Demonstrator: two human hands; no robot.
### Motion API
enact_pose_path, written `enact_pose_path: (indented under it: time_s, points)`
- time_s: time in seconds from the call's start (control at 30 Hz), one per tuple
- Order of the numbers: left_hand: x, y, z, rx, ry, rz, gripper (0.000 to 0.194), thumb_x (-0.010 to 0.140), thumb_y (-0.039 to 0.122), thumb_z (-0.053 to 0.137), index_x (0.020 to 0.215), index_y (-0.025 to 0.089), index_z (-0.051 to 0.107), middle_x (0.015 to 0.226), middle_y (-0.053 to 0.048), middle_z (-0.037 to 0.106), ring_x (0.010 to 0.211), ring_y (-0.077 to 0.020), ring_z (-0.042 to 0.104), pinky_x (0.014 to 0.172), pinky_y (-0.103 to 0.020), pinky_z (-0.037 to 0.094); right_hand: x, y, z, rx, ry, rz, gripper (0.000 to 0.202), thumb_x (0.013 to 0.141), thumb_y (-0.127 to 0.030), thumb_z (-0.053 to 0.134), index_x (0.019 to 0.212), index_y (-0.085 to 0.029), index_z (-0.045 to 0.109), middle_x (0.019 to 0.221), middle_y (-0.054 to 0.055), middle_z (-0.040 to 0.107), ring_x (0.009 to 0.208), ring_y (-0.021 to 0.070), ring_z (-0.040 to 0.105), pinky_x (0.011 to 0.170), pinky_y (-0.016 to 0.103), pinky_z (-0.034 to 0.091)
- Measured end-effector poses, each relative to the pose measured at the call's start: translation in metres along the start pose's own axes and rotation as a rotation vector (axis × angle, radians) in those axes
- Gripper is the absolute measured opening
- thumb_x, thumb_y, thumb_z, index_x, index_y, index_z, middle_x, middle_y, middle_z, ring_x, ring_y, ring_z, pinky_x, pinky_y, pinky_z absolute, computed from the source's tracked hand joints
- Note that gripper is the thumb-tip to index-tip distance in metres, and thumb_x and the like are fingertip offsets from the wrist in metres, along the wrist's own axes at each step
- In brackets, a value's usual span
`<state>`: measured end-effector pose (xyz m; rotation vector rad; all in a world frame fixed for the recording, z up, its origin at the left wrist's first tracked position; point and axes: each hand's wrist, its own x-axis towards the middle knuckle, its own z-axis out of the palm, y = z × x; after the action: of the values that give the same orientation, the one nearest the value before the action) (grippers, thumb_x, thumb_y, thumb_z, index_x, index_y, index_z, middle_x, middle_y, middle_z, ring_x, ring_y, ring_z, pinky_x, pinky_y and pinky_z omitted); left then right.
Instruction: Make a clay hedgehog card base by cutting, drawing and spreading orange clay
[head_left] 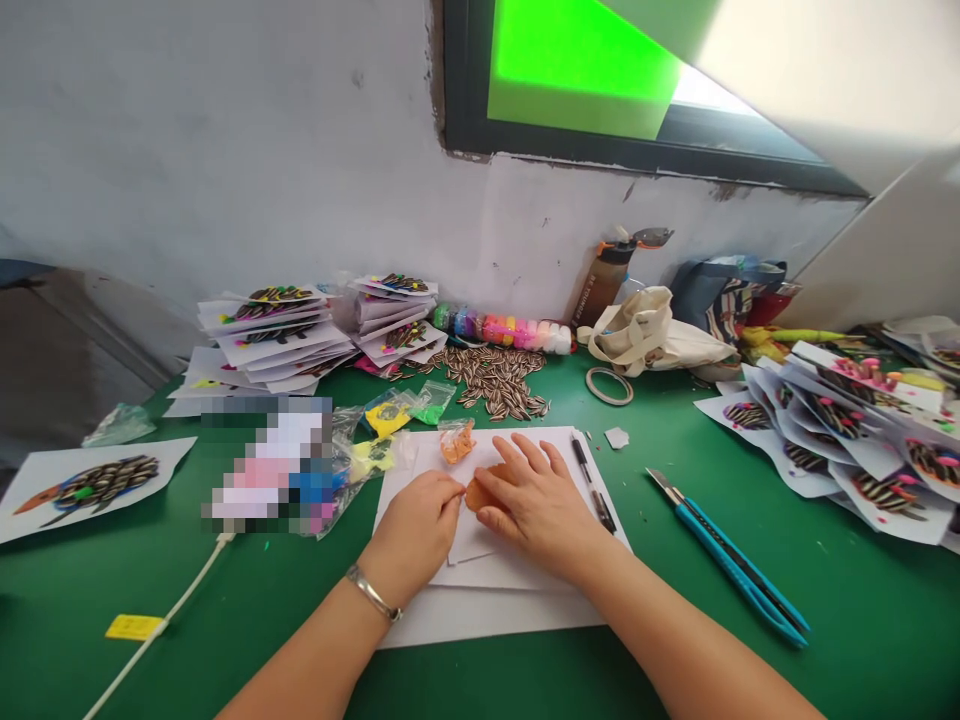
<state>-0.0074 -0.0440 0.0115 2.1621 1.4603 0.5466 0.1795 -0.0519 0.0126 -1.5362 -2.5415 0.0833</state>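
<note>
A flattened piece of orange clay lies on the white paper in front of me. My right hand rests over it with fingers spread, covering much of it. At its left edge, my left hand has thumb and forefinger pinched together on the clay; a bracelet circles that wrist. Just beyond is a small plastic bag of orange clay. A black pen lies on the paper beside my right hand.
Sunflower seeds are piled behind the paper. A blue utility knife lies at right with its blade out. Stacks of seed-decorated cards stand at left, more cards at right. A tape roll and bottle are at the back.
</note>
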Motion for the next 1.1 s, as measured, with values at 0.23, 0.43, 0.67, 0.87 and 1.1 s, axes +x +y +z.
enact_pose_path:
  time_s: [0.23, 0.43, 0.67, 0.87, 1.1]
  points:
    - [0.000, -0.002, 0.002, 0.017, 0.001, -0.003, 0.032, 0.085, 0.018, 0.038, 0.089, 0.019, 0.069, 0.096, -0.006, 0.068, 0.091, -0.0187, 0.062, 0.084, -0.030, 0.048, -0.002, 0.007, 0.007, 0.027, -0.025, 0.056, 0.047, 0.091, -0.058, 0.027, 0.126, -0.037, 0.051, 0.146, 0.004, 0.032, 0.134, 0.0318, 0.023, 0.104, 0.056, 0.018]
    - [0.000, -0.003, 0.002, 0.018, 0.004, -0.007, 0.031, 0.086, 0.018, 0.038, 0.087, 0.020, 0.069, 0.096, -0.006, 0.067, 0.090, -0.0188, 0.062, 0.083, -0.030, 0.048, -0.004, 0.004, 0.008, 0.030, -0.001, 0.036, 0.048, 0.090, -0.059, 0.030, 0.127, -0.036, 0.049, 0.148, 0.005, 0.028, 0.136, 0.0315, 0.019, 0.107, 0.056, 0.013]
    - [0.001, -0.001, 0.001, 0.021, -0.006, -0.021, 0.031, 0.086, 0.017, 0.038, 0.088, 0.018, 0.069, 0.096, -0.006, 0.067, 0.091, -0.0186, 0.062, 0.084, -0.030, 0.047, -0.002, 0.006, 0.009, 0.019, 0.006, 0.064, 0.047, 0.091, -0.058, 0.029, 0.121, -0.034, 0.056, 0.143, 0.004, 0.037, 0.135, 0.0309, 0.022, 0.107, 0.057, 0.012]
    - [0.001, -0.002, 0.001, 0.013, -0.013, -0.020, 0.031, 0.086, 0.017, 0.039, 0.091, 0.018, 0.069, 0.097, -0.006, 0.067, 0.092, -0.0189, 0.061, 0.085, -0.030, 0.047, -0.015, 0.029, 0.002, 0.104, 0.042, 0.117, 0.043, 0.092, -0.050, 0.036, 0.131, -0.035, 0.048, 0.148, 0.005, 0.029, 0.134, 0.0302, 0.026, 0.105, 0.056, 0.023]
    - [0.000, -0.003, 0.003, 0.004, -0.027, -0.038, 0.033, 0.087, 0.018, 0.037, 0.095, 0.014, 0.069, 0.102, -0.008, 0.066, 0.094, -0.0193, 0.061, 0.087, -0.031, 0.047, -0.058, 0.044, -0.002, 0.048, -0.003, 0.048, 0.048, 0.092, -0.048, 0.038, 0.137, -0.035, 0.039, 0.149, 0.008, 0.028, 0.136, 0.0315, 0.023, 0.105, 0.057, 0.027]
